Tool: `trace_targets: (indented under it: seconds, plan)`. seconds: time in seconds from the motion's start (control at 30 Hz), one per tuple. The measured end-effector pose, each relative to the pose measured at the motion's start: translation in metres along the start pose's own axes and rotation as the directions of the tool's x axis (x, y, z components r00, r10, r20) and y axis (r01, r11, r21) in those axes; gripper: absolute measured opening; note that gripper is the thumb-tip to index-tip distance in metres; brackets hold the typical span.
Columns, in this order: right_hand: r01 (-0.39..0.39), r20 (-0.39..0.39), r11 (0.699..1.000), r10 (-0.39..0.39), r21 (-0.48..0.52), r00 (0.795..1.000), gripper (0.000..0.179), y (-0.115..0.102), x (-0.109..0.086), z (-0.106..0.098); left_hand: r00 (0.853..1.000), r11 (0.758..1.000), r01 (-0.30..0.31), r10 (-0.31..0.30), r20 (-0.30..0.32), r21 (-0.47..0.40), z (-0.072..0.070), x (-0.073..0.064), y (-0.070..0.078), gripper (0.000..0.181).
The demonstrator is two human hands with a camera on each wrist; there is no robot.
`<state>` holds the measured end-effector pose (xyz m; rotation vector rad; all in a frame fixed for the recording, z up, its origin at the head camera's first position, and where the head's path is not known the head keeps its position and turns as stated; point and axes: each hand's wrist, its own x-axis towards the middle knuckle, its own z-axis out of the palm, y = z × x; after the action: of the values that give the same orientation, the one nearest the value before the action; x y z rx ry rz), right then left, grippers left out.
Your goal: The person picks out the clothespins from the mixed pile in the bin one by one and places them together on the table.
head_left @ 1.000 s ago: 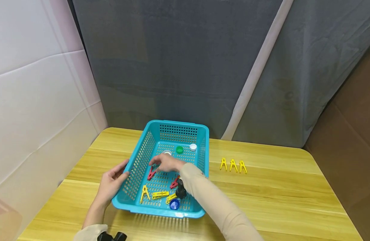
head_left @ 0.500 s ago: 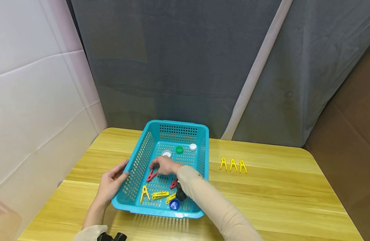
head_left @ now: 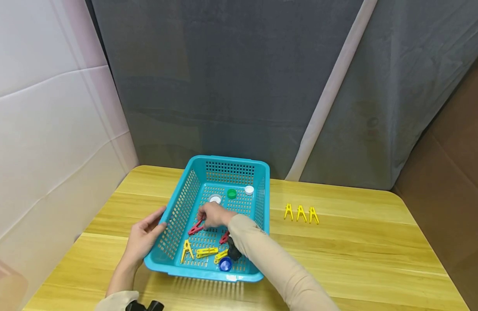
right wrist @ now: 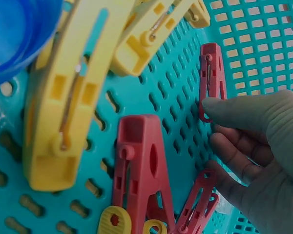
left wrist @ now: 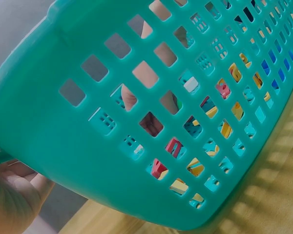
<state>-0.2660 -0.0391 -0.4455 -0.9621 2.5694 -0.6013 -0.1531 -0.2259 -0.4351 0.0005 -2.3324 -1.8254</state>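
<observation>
Since half a second ago, the right hand (head_left: 214, 215) has slid a little to the right in the big head view, and the red clip (head_left: 194, 229) leans over more. The clip is inside the blue basket (head_left: 208, 274), left of the basket's middle and low in the frame. That seems to mean the hand has got hold of it now. On the left, the left hand (head_left: 141, 237) holds the basket's side, thumb over the edge. Three yellow clips (head_left: 301, 214) stand in a row on the table (head_left: 363, 250), at the right.

From the left wrist, the basket wall fills most of the frame. Bits of red and yellow show through its holes. The left fingers go behind the edge at the lower left; I can't see their tips.

From the right wrist, the thumb and a finger pinch the end of the clip, right of the middle. A blue cap (right wrist: 14, 39) sits at the upper left.
</observation>
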Motion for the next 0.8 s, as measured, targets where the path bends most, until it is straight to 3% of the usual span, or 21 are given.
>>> trace_targets:
  seconds: [0.23,0.5,0.8]
  plan:
    - [0.005,-0.018,1.000,-0.005,-0.003,1.000,0.019,0.002,-0.002,-0.005,1.000,1.000,0.007,-0.007,0.002,0.004,0.000,0.000,0.000,0.044]
    - [0.032,-0.091,0.998,-0.027,0.048,0.996,0.015,0.006,-0.003,-0.017,1.000,1.000,0.003,-0.002,-0.001,0.009,0.000,0.000,0.000,0.043]
    - [0.017,-0.149,0.986,0.008,0.168,0.989,0.018,0.004,-0.009,-0.030,1.000,1.000,0.010,-0.010,0.005,0.011,0.000,0.000,-0.001,0.044]
